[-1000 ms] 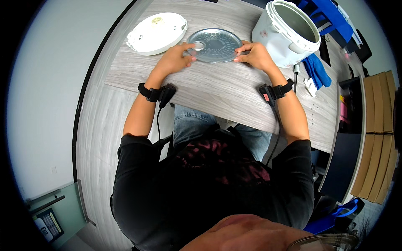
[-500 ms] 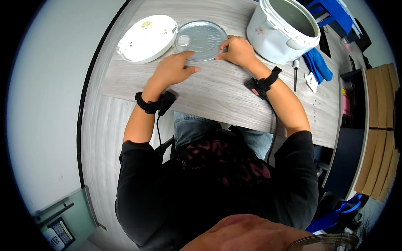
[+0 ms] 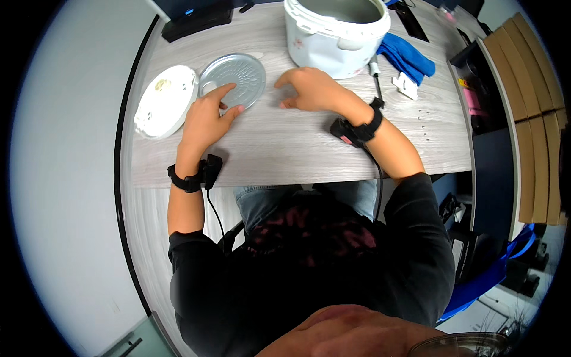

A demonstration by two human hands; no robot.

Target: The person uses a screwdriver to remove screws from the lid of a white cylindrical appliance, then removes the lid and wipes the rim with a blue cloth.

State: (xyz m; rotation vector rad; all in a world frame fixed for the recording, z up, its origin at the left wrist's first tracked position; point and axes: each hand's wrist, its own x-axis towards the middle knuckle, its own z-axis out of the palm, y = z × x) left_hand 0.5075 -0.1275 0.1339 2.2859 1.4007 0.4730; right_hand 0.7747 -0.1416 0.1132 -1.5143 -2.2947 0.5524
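A round grey metal lid plate (image 3: 247, 74) with embossed ridges lies flat on the table. My left hand (image 3: 205, 119) reaches over its near left edge, fingers apart; I cannot tell whether a fingertip touches it. To the plate's right, my right hand (image 3: 310, 89) hangs above the table, thumb and forefinger spread with nothing between them. Beside the plate on the left is a white oval plastic lid shell (image 3: 163, 104) with a yellowish mark. Past my right hand stands a white rice cooker body (image 3: 324, 47) with a floral print, its top uncovered.
A screwdriver (image 3: 376, 74), a blue cloth (image 3: 407, 56) and a small white plastic part (image 3: 405, 86) lie right of the cooker. A black device (image 3: 196, 24) sits at the table's far left. Cardboard boxes (image 3: 538, 160) stand at the right. Cables trail from both wrist straps.
My right hand has come off the plate's right edge and now sits apart from it. My left hand stays near the plate's near left edge. The whole view has shifted.
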